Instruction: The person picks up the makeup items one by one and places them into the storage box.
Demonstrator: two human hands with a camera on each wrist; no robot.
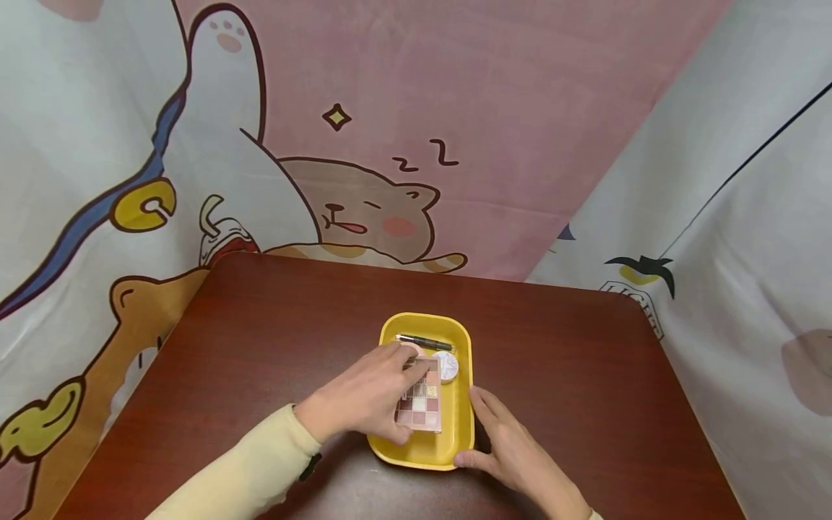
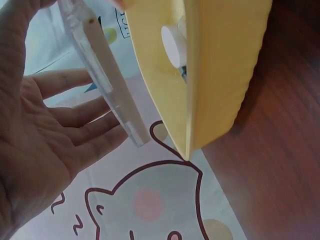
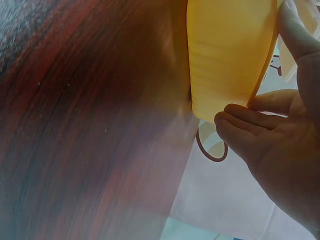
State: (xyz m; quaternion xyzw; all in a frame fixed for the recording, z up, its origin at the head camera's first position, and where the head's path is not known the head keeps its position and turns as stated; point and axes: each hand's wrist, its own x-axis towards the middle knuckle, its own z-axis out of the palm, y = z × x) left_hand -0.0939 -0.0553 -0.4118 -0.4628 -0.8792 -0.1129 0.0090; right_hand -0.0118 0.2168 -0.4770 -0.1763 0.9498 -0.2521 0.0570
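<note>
My left hand (image 1: 367, 390) grips an eyeshadow palette (image 1: 422, 404) with a grid of pink, beige and glittery pans. The thumb is at its near edge and the fingers reach over its far part. In the left wrist view the palette (image 2: 107, 75) stands above the rim of the yellow tray (image 2: 225, 75). Against the right side of this tray, my right hand (image 1: 520, 451) rests with extended fingers on the outer wall and the thumb at the near corner. A round white lidded case (image 1: 447, 366) and a dark slim pencil (image 1: 425, 342) lie inside.
Under the tray is a dark reddish-brown table (image 1: 292, 325). A round pinkish item (image 1: 416, 349) in the tray is mostly covered by the left fingers. Cartoon-printed curtains (image 1: 494, 144) hang behind and along both sides of the table.
</note>
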